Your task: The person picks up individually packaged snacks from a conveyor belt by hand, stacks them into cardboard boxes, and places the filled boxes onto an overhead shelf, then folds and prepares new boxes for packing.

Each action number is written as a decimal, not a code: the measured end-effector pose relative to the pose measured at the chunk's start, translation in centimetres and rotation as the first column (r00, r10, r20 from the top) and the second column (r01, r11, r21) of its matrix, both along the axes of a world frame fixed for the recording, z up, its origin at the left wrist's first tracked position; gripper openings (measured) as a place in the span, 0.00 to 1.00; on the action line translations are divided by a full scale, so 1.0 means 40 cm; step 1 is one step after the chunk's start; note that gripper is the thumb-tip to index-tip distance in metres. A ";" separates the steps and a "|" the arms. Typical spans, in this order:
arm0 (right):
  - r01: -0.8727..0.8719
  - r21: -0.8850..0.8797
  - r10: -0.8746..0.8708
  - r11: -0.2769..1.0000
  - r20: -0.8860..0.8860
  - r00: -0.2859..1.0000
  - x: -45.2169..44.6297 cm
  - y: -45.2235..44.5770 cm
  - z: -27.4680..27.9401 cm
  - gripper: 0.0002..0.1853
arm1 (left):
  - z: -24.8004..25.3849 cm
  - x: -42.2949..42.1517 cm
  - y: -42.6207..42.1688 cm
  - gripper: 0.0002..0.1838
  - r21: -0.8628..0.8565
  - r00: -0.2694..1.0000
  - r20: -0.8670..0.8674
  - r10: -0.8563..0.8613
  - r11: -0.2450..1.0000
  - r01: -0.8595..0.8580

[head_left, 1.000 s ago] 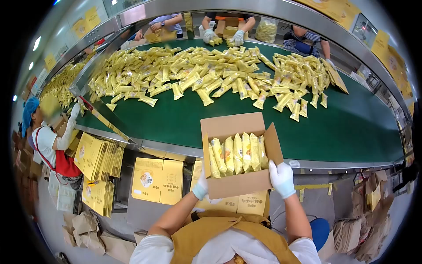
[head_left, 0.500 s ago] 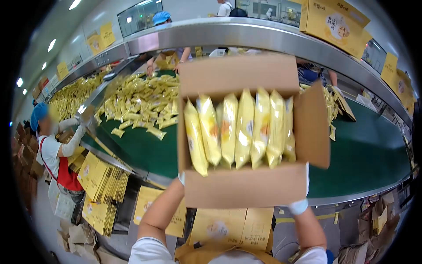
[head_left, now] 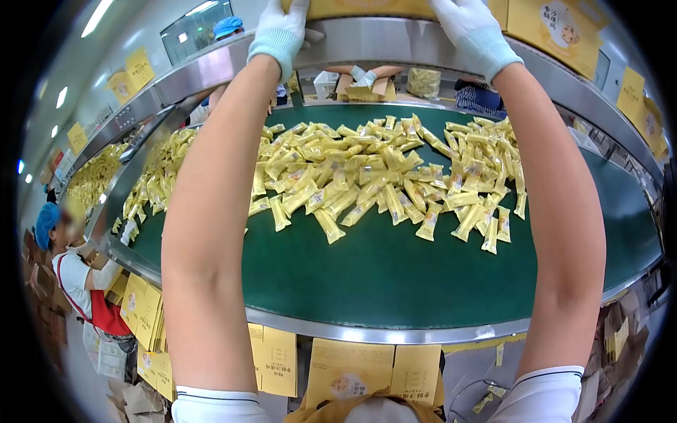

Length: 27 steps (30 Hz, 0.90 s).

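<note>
Both my arms reach up and forward over the conveyor, to the steel shelf above it. My left hand [head_left: 282, 32], in a white glove, grips the left end of a yellow cardboard box [head_left: 363, 8]. At the box's right end is my right hand [head_left: 474, 32], gloved too, holding that side. Only the lower front of the box shows; its top and contents are cut off by the frame edge. The box is at the steel shelf [head_left: 395, 44]. Beneath my arms, a heap of yellow wrapped snack packets [head_left: 352, 166] lies on the green conveyor belt [head_left: 388, 282].
More yellow boxes [head_left: 557, 32] stand on the shelf at right. Flat folded cartons [head_left: 349, 363] are stacked below the belt's near edge. A co-worker in a red apron [head_left: 106, 310] stands at left. Across the belt, another person's gloved hands are at an open carton [head_left: 367, 88].
My hands have lifted the packet-filled box from in front of me up and away to the overhead shelf. The belt and packet heap behind it now show.
</note>
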State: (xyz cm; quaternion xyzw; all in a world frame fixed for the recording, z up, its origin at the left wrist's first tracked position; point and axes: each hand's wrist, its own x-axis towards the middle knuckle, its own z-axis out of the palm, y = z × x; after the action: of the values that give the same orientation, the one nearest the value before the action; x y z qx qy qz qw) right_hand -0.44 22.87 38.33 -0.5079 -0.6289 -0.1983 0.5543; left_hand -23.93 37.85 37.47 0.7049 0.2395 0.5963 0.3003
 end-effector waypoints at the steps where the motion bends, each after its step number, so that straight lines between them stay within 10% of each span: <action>1: 0.175 -0.029 -0.172 0.984 0.092 0.981 0.040 0.050 -0.019 0.40 | -0.010 0.008 0.005 0.32 0.022 0.999 -0.026 0.039 0.999 -0.038; 8: 0.416 -0.329 -0.307 0.848 0.335 0.891 -0.066 -0.032 -0.009 0.36 | 0.001 0.020 -0.023 0.30 0.253 0.692 -0.458 0.558 0.828 -0.500; 10: 0.317 -0.277 -0.227 0.907 0.313 0.922 -0.040 -0.038 -0.062 0.38 | -0.107 0.030 0.018 0.28 0.698 0.595 0.056 0.802 0.395 -0.598; 12: 0.225 -0.047 -0.190 0.973 0.387 0.903 0.012 -0.024 -0.186 0.40 | -0.190 0.024 -0.051 0.36 0.709 0.636 -0.068 0.769 0.486 -0.511; 14: 0.033 -0.005 -0.029 0.999 0.381 0.924 0.000 -0.143 -0.330 0.38 | -0.353 -0.052 -0.198 0.47 0.418 0.700 -0.582 0.414 0.891 -0.179; 15: -0.223 -0.185 0.248 0.957 0.122 0.961 -0.017 -0.229 -0.418 0.36 | -0.428 -0.103 -0.327 0.33 0.194 0.749 -0.656 0.096 0.980 0.044; 17: -0.203 -0.690 0.280 0.695 -0.001 0.960 -0.023 -0.473 -0.568 0.24 | -0.531 -0.229 -0.470 0.12 -0.018 -0.084 -0.992 0.094 0.558 0.830; 18: -0.404 -0.763 0.448 0.504 -0.169 0.878 -0.022 -0.569 -0.619 0.15 | -0.637 -0.331 -0.528 0.15 -0.500 -0.271 -0.834 -0.481 0.450 0.740; 19: -0.506 -0.816 0.337 0.279 -0.411 0.847 -0.028 -0.668 -0.711 0.11 | -0.739 -0.400 -0.599 0.22 -0.904 -0.458 -0.428 -0.779 0.371 0.214; 20: -0.458 -0.888 0.020 -0.035 -0.459 0.888 -0.054 -0.755 -0.748 0.16 | -0.720 -0.413 -0.691 0.32 -0.866 -0.444 -0.321 -0.837 0.449 -0.221; 21: -0.376 -0.926 0.198 0.009 -0.367 0.909 -0.037 -0.834 -0.874 0.22 | -0.820 -0.476 -0.728 0.37 -0.839 -0.335 -0.422 -0.842 0.503 -0.207; 23: -0.227 -0.936 0.014 -0.269 -0.239 0.971 -0.063 -0.947 -1.028 0.33 | -0.986 -0.549 -0.797 0.46 -0.727 -0.023 -0.642 -0.766 0.618 -0.301; 27: -0.235 -0.971 -0.548 0.048 -0.223 0.806 -0.250 -1.014 -1.249 0.52 | -1.196 -0.530 -0.937 0.58 -0.581 0.489 -0.805 -0.335 0.610 -0.538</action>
State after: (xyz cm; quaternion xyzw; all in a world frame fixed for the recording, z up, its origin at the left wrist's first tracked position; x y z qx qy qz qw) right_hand -10.46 -17.68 -11.64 -0.8452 -0.3331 0.3769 0.1809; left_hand -45.13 0.35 -10.37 0.6762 0.6368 0.0072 0.3704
